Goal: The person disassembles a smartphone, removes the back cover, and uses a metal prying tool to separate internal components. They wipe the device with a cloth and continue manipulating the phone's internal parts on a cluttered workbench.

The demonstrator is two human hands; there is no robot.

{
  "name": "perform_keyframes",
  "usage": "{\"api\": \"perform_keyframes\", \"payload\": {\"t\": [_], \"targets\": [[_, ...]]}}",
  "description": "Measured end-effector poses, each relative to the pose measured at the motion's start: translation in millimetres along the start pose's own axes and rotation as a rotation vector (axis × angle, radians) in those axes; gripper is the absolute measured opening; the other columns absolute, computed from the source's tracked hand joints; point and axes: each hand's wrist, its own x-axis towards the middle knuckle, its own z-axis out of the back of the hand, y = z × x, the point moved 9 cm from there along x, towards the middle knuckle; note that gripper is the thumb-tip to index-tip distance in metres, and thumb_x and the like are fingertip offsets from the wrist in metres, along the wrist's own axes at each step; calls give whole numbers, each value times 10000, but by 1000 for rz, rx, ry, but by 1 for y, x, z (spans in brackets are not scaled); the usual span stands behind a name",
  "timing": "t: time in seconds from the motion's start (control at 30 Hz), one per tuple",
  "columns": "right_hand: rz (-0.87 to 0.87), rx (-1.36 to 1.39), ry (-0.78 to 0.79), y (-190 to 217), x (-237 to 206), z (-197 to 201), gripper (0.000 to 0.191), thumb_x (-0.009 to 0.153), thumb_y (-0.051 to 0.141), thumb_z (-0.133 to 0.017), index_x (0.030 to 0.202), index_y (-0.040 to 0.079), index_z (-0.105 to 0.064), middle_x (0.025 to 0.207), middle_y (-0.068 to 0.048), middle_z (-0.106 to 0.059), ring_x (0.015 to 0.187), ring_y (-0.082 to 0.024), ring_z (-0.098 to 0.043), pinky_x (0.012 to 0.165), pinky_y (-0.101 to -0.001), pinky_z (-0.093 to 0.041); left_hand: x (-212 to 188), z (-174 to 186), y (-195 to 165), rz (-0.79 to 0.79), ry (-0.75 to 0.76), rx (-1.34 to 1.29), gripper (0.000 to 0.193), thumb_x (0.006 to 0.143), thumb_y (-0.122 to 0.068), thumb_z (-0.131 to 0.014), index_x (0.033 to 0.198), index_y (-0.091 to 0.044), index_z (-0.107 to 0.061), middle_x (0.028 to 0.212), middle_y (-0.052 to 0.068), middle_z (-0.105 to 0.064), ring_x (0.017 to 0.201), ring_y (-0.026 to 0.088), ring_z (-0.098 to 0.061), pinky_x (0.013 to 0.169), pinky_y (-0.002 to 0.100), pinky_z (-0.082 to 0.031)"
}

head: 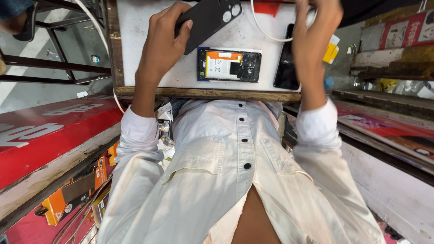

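Opened phone (229,65) on table (149,27), centre.

We see a small white counter (149,18) with a worn wooden edge. On it lie an opened phone (229,65) with its orange-labelled battery exposed, a black phone (286,63) near the right edge, and a white cable (266,31) curving between them.

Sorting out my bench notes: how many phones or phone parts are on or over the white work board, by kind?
Black back cover, held in left hand: 1
Opened phone showing its battery: 1
Black phone lying flat near right hand: 1
Total: 3
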Motion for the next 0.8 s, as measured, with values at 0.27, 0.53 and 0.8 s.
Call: {"api": "perform_keyframes", "payload": {"t": [0.27,0.53,0.8], "targets": [[-988,1127,363,20,-85,-39,321,1070,179,-557,1317,5,-667,1026,-57,-725,843,-107,-689,709,-215,-561,-44,-36,-87,-436,-16,191,193,972,44,-743,1151,-8,-692,1140,163,-676,1242,329,-680,1066,478,-563],[-903,787,515,12,-107,-32,231,1003,42,-737,1223,-16,-696,834,56,-565,758,-9,-457,671,-154,-370,-63,-67,-82,-361,214,241,458,829,-164,-876,1247,-20,-756,1537,219,-485,1435,376,-444,1196,542,-377],[-1048,708,241,-27,-140,-9,198,1042,22,-640,1222,-52,-605,1010,-114,-758,881,-142,-756,732,-268,-641,-72,-61,-35,-142,207,169,452,791,-195,-898,1213,-79,-782,1506,162,-556,1415,346,-483,1184,498,-392]]}}
